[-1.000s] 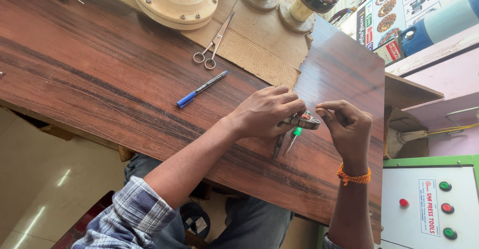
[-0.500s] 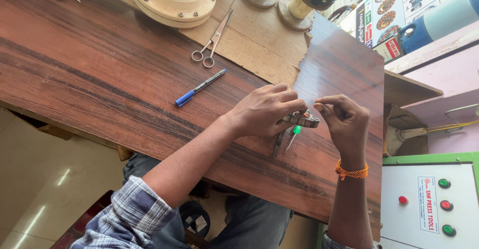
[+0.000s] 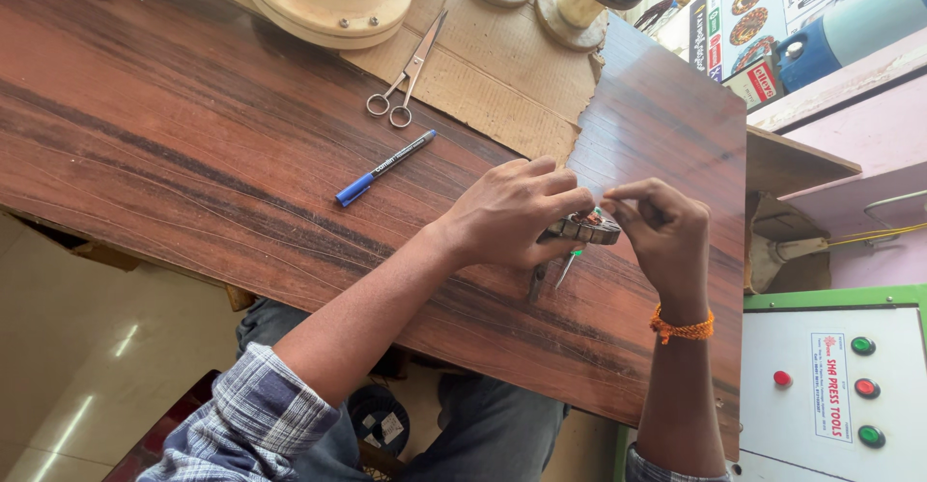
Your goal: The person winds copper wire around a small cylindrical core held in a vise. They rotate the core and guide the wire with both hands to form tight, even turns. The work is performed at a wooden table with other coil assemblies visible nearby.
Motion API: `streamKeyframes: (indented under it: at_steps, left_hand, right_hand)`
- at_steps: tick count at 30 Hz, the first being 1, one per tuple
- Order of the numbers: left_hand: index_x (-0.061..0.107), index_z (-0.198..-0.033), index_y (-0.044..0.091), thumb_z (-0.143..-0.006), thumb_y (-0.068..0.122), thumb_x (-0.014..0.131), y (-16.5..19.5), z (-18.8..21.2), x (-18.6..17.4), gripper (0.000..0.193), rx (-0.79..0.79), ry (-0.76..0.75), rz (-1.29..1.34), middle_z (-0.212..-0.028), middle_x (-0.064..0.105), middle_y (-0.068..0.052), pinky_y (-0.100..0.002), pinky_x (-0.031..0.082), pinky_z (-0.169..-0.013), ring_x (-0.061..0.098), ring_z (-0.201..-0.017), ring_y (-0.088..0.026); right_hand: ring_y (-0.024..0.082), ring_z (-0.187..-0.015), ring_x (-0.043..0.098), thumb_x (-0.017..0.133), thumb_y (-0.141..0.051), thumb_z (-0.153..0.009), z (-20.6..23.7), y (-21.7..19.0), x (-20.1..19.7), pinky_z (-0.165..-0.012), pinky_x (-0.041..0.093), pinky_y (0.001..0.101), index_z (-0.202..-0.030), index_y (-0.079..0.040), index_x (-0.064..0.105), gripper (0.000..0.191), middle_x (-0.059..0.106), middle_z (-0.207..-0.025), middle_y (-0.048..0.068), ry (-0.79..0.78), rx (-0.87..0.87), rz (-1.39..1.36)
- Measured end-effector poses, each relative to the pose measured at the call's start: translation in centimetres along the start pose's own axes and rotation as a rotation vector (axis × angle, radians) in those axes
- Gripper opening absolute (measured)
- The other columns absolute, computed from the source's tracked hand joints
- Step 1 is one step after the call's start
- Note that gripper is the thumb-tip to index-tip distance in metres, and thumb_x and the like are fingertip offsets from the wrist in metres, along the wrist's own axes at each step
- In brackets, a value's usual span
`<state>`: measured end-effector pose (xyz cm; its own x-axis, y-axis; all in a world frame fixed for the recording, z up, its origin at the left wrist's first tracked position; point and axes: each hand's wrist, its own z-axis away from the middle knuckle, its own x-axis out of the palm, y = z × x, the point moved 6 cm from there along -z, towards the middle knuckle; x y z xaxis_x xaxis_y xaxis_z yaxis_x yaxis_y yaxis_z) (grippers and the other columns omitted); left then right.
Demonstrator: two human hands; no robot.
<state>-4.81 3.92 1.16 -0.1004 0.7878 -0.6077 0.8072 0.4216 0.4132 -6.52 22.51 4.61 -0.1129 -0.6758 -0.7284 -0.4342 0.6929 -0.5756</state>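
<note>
Over the near edge of the wooden surface (image 3: pixel 193 154), the left hand (image 3: pixel 517 213) closes its grip around a small round metal part (image 3: pixel 584 228), while the right hand (image 3: pixel 661 236) pinches something fine at its top. The part looks light, stiff and fiddly, best held by its rim. Farther off lie a blue pen (image 3: pixel 384 168) and scissors (image 3: pixel 406 71).

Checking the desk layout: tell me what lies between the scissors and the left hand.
In the head view, a blue-capped marker pen lies on the wooden table between the scissors and the left hand.
</note>
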Motion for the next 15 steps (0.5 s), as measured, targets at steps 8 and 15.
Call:
streamKeyframes:
  at_steps: [8, 15]
  left_hand:
    - [0.062, -0.127, 0.013, -0.093, 0.052, 0.071, -0.3, -0.2, 0.1, 0.052, 0.010, -0.026, 0.051, -0.103, 0.062, -0.005, -0.044, 0.052, -0.092, 0.062, -0.104, -0.026]
    - [0.072, -0.116, 0.026, -0.095, 0.068, 0.051, -1.9, 0.2, 0.5, 0.052, -0.128, -0.116, 0.196, -0.105, 0.061, -0.005, -0.046, 0.050, -0.094, 0.063, -0.106, -0.025]
  right_hand:
    - [0.000, -0.057, 0.032, 0.077, -0.007, -0.091, -1.4, 2.3, 1.3, -0.050, 0.025, 0.0244, -0.098, -0.005, 0.079, 0.007, 0.042, -0.062, -0.013, -0.044, 0.146, -0.065]
    - [0.000, -0.056, 0.032, 0.080, -0.010, -0.093, -1.2, 2.5, 1.7, -0.049, 0.024, 0.0239, -0.096, -0.004, 0.077, 0.007, 0.045, -0.061, -0.012, 0.001, 0.150, -0.106]
